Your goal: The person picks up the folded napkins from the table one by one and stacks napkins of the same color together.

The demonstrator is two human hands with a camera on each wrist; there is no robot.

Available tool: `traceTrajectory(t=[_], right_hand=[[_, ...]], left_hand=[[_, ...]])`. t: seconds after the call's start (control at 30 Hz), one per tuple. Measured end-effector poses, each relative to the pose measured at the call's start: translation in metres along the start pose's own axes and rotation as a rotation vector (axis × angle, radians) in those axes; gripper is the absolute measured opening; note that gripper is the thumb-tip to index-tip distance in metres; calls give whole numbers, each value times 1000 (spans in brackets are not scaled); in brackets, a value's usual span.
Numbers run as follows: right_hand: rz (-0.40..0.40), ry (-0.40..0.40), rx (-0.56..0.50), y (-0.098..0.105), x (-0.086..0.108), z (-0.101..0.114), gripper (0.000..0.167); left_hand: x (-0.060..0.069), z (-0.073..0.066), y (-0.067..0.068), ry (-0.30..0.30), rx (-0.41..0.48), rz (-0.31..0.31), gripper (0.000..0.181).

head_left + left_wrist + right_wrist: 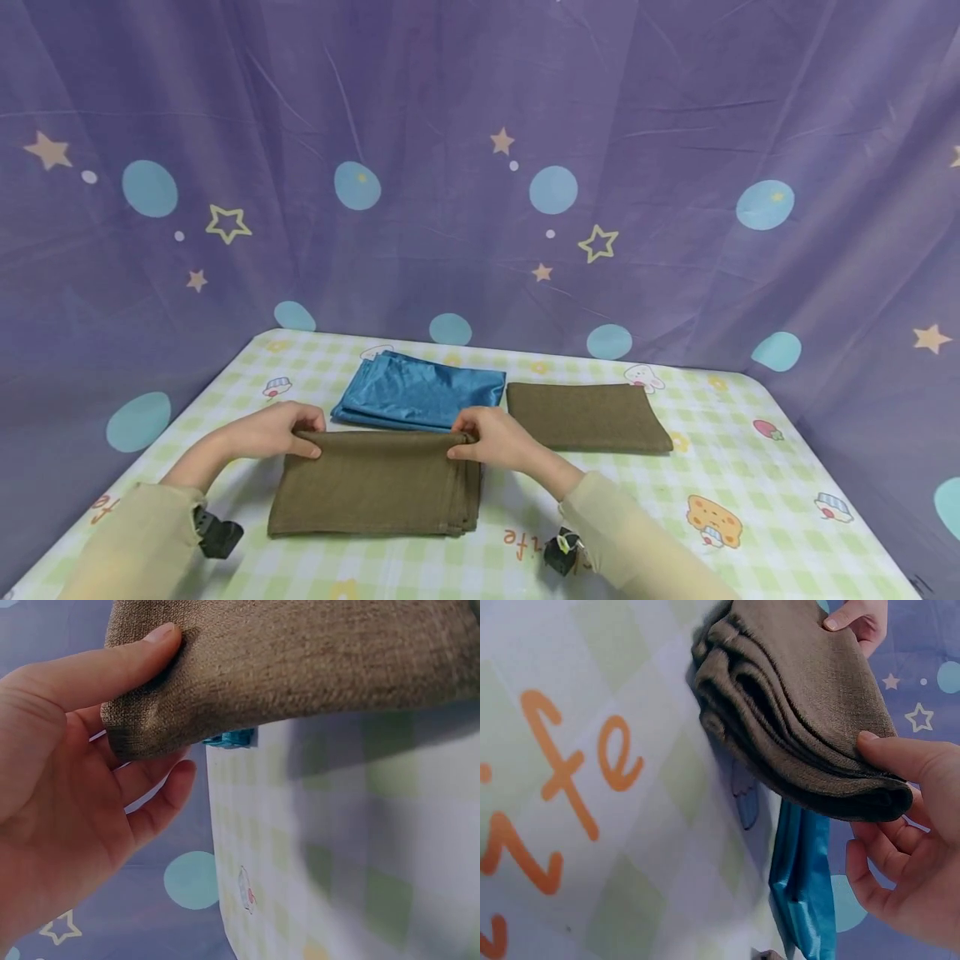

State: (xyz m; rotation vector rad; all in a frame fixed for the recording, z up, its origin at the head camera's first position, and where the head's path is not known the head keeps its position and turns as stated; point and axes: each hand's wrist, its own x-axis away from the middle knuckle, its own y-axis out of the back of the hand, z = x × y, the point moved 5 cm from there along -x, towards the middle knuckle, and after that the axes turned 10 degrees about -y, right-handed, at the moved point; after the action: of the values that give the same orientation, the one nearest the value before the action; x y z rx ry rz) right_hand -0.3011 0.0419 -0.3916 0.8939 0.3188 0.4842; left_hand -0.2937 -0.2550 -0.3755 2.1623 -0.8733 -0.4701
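A folded brown cloth (375,483) is held up by its far edge, its near edge low over the table. My left hand (273,432) pinches the far left corner, thumb on the near face and fingers behind, as the left wrist view shows on the cloth (300,660). At the far right corner my right hand (495,439) pinches the same cloth between thumb and fingers. Several stacked layers show along its side in the right wrist view (780,727). Just behind it lies a folded shiny blue cloth (420,390), partly hidden by the brown one.
A second folded brown cloth (585,417) lies flat to the right of the blue one. All rest on a table with a green-and-white checked cover (750,467). A purple curtain (450,100) with stars and dots hangs behind and at both sides.
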Motion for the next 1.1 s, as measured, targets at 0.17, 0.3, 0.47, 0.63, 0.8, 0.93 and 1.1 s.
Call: traceTrajectory(t=[0.17,0.3,0.47,0.63,0.8,0.93,1.1], right_hand=[[-19,5,20,9,3,1,18],[-33,15,15,15,6,3,19],[-53,24,-17,21,9,0,19],[-83,12,-41,28,12,-2,17],[-100,8,-48,36,16,-4,16],[-100,-3,-63,41,18,-7,15],[-106,10,-79,49,23,-10,13]], left_hand=[[-3,-5,2,-12,-12,-5,20],[-5,-10,2,-20,-22,-12,20],[-6,-16,4,-32,-55,-27,20],[-8,-22,6,-52,-83,-44,20],[-13,-29,7,-44,-93,-45,21],[-16,-33,6,-33,-96,-46,22],[-20,-40,5,-14,-92,-38,19]])
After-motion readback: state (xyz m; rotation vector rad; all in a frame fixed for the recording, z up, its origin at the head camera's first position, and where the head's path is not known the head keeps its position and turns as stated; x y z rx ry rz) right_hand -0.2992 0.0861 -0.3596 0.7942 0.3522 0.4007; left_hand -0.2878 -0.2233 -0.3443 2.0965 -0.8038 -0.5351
